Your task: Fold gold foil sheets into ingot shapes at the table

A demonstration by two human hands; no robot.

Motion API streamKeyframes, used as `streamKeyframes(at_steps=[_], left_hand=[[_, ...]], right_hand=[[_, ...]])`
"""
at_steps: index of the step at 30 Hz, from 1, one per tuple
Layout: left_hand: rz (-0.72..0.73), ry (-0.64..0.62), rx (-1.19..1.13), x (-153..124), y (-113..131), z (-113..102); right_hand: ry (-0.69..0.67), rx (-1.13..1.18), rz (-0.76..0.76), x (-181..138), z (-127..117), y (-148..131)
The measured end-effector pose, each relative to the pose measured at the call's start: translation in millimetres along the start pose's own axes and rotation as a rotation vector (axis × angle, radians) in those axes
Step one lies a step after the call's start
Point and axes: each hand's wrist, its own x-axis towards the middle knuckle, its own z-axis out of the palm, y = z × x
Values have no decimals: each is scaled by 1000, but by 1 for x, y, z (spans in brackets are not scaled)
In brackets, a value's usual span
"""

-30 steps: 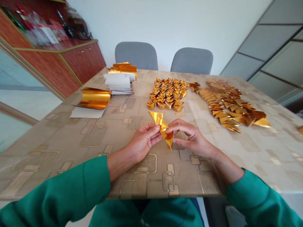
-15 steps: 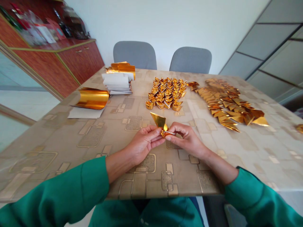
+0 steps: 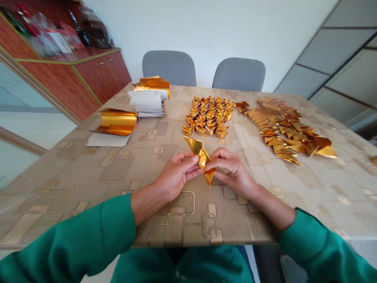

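A folded piece of gold foil paper [image 3: 196, 145] is held between both hands above the table's near part. Its upper end is a wide point tilted up to the left; its lower end narrows to a tip pointing down. My left hand [image 3: 179, 173] pinches the middle from the left, thumb on top. From the right, my right hand [image 3: 231, 169] grips the lower half, its forefinger lying across the foil. Beyond the hands stand close rows of small folded gold paper ingots [image 3: 207, 116].
Flat folded gold pieces [image 3: 290, 133] spread in overlapping lines at the right. Stacked white-backed sheets [image 3: 147, 104] and a curled gold sheet [image 3: 118, 122] lie at the left. The patterned tablecloth [image 3: 118, 169] covers the table; two grey chairs [image 3: 168, 67] stand behind it.
The lower end of the foil piece now extends downward as a point, where before it was bunched between the fingers. My right hand's fingers have shifted over its front.
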Motion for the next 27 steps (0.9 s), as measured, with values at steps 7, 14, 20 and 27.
streamKeyframes(at_steps=[7,14,20,27], left_hand=[[25,11,46,-3,-5,0],[88,-52,-12,-7,-5,3],[138,-82,58,-8,-8,3],[157,-64,149,-7,-9,2]], right_hand=[[-12,89,88,-1,3,-1],[167,429,431,-1,16,-8],[206,438,464,1,16,-8],[109,497,473,1,11,0]])
